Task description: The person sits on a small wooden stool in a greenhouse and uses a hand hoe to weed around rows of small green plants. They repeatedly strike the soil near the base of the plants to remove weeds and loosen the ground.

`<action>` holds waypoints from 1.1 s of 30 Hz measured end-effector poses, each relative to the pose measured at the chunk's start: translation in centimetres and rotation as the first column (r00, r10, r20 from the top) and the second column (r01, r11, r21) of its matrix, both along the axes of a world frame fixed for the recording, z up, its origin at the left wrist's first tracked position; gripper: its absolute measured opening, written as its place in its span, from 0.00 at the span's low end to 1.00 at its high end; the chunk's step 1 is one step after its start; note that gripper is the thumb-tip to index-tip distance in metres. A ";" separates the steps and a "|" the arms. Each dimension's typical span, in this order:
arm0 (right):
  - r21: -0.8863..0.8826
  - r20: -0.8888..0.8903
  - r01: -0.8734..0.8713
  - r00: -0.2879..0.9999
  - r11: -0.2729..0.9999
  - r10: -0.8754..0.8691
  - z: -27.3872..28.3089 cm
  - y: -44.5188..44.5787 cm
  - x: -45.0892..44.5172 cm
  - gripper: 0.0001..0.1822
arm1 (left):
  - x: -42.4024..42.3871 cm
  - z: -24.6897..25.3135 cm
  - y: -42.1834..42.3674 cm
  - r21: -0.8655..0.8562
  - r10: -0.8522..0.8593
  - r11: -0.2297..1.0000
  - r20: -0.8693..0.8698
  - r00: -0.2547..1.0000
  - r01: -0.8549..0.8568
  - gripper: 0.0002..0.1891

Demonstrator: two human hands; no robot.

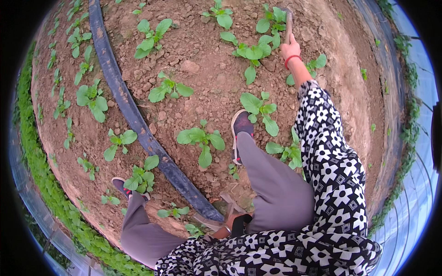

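My right hand, with a red band at the wrist, grips the wooden handle of a small hand tool. The tool's head is at the top edge beside a leafy green seedling and is hard to make out. Just left of that hand grows another broad-leaved seedling. Low in the view, my left hand is near my lap, partly covered by a black strap. Pale translucent plastic strips lie against it; its fingers are mostly hidden, so I cannot tell whether it holds them.
A flat black irrigation hose curves across the crumbly soil. Several seedlings stand around my shoes, including one between my legs and one over my left shoe. Dense greenery and plastic sheeting border the bed.
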State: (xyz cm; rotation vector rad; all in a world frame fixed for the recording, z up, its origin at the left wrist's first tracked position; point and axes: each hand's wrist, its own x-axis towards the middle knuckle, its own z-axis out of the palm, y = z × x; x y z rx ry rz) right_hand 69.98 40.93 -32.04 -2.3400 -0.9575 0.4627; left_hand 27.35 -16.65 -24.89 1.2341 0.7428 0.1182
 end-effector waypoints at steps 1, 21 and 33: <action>0.005 -0.029 -0.015 0.999 1.000 0.015 0.0 -0.5 -0.3 0.37 | 0.0 0.2 0.0 0.000 -0.015 1.000 -0.018 1.000 0.015 0.22; 0.048 0.104 0.059 0.993 0.997 -0.064 5.9 -8.8 -1.9 0.39 | -0.3 -0.5 -0.4 0.031 0.004 1.000 -0.030 1.000 -0.003 0.23; -0.353 0.175 -0.043 0.978 0.935 0.111 7.7 -1.0 -8.2 0.43 | 0.1 0.2 1.1 0.024 0.007 1.000 -0.030 1.000 -0.006 0.22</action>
